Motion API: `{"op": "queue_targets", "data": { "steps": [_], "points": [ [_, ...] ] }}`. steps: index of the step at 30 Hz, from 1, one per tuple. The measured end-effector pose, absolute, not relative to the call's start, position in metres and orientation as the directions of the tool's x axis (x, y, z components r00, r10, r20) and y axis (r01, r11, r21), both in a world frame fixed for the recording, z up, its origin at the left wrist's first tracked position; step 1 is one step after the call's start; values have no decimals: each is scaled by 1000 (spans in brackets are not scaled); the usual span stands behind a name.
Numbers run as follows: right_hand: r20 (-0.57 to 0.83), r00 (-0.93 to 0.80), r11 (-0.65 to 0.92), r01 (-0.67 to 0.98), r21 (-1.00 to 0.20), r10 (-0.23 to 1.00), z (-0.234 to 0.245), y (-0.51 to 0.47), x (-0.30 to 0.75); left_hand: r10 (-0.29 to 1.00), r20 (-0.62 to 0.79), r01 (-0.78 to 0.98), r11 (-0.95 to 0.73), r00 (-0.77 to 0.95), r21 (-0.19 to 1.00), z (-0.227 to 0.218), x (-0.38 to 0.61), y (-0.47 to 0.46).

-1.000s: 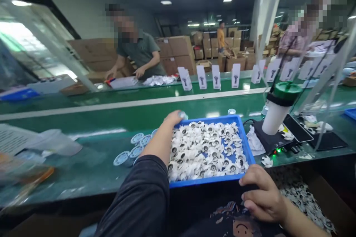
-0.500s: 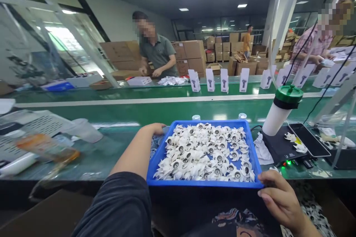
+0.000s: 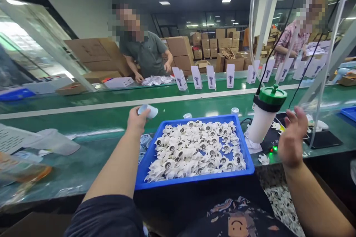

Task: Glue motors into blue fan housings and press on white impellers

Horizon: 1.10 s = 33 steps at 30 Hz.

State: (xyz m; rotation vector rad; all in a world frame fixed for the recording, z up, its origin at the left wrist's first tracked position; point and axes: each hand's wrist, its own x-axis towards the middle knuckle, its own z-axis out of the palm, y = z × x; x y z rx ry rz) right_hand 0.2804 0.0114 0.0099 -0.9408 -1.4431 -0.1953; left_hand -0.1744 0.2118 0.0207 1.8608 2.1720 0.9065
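My left hand (image 3: 137,119) is raised above the green bench, left of the blue tray, and is closed on a small pale-blue round cap (image 3: 148,110). The blue tray (image 3: 147,155) sits at the bench's near edge, heaped with small white fan-shaped parts (image 3: 198,150). Several more pale-blue caps (image 3: 144,141) lie on the bench just left of the tray. My right hand (image 3: 292,138) is lifted to the right of the tray, fingers spread and holding nothing, close to a white bottle with a green lid (image 3: 265,116) that hangs tilted from tubes.
A black pad with a green light (image 3: 274,144) lies under the bottle. White cartons (image 3: 211,77) stand along the conveyor. One person works across the belt at the left (image 3: 144,53), another at the far right (image 3: 294,36). Plastic bags and papers (image 3: 41,142) lie at left.
My left hand has come up from beside the tray holding a cap. My right hand has let go of the tray's near right corner and risen toward the bottle.
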Motion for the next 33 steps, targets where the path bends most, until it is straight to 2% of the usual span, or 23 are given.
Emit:
{"op": "queue_targets", "data": {
  "steps": [3,5,6,8,11,13,16,21,26,29,33],
  "points": [
    [816,112,657,536,-530,567,27,38,296,926,363,648,-213,-106,731,29,-147,187],
    [717,45,660,354,-662,695,31,44,300,882,471,349,-446,15,824,27,-126,153],
    [671,24,648,235,-724,741,31,44,299,860,506,257,-504,64,825,24,-115,133],
    [586,-26,586,22,-810,810,30,39,293,813,548,188,-580,198,793,15,-94,90],
    [527,-105,508,-165,-846,844,32,30,273,709,566,175,-676,422,716,0,-63,39],
    [506,-134,464,-253,-849,852,39,25,254,705,507,223,-667,496,711,-8,-44,18],
    [453,-145,393,-315,-864,880,58,18,223,716,422,316,-652,557,689,-12,-17,4],
    [465,-60,401,-415,-816,883,81,11,180,654,483,294,-724,583,624,-3,12,-3],
    [525,-31,467,-413,-782,851,83,7,171,682,513,305,-711,522,634,3,19,-6],
    [449,-29,398,-414,-819,893,86,3,172,682,513,304,-710,522,636,2,21,-6],
    [400,-10,381,-284,-880,917,92,1,173,686,521,324,-713,508,622,1,24,-4]
  ]
}}
